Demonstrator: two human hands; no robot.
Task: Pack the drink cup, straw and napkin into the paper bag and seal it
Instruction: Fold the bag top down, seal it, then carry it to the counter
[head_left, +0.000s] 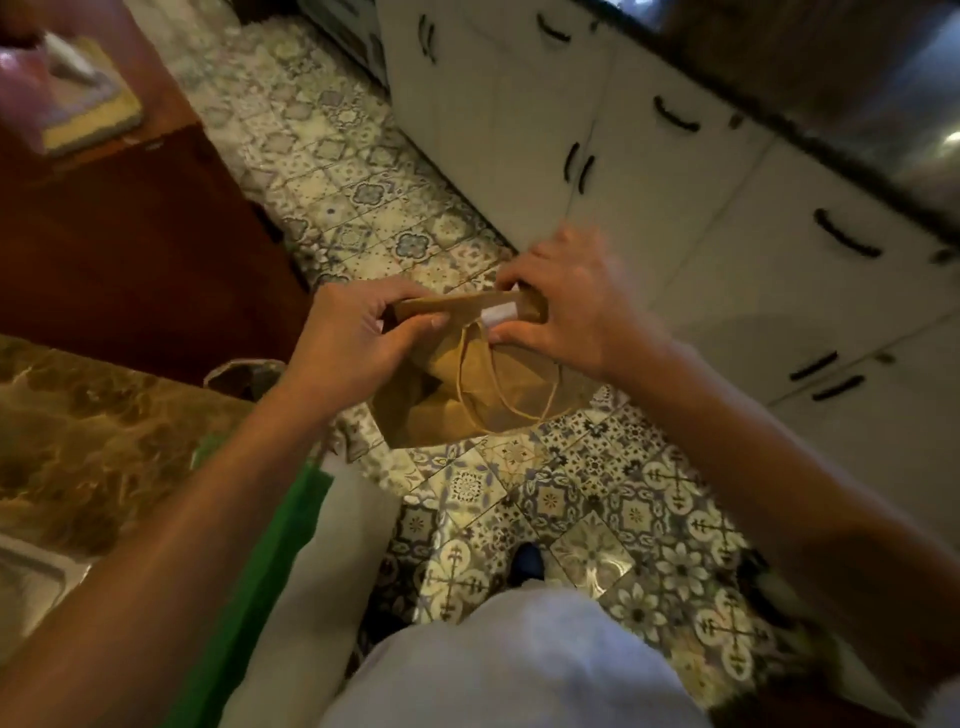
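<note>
1. Two hands hold the paper bag in the air above the tiled floor, clear of the bench at the person's left.
2. The bag's folded top edge runs left to right between the hands; that is its long axis.
3. The left hand has its grip closed on the left end of the fold.
4. The right hand pinches a white strip, probably tape or a sticker, against the fold's right part, so it is nearer the seal.
5. Cup, straw and napkin are not visible, presumably inside.
</note>
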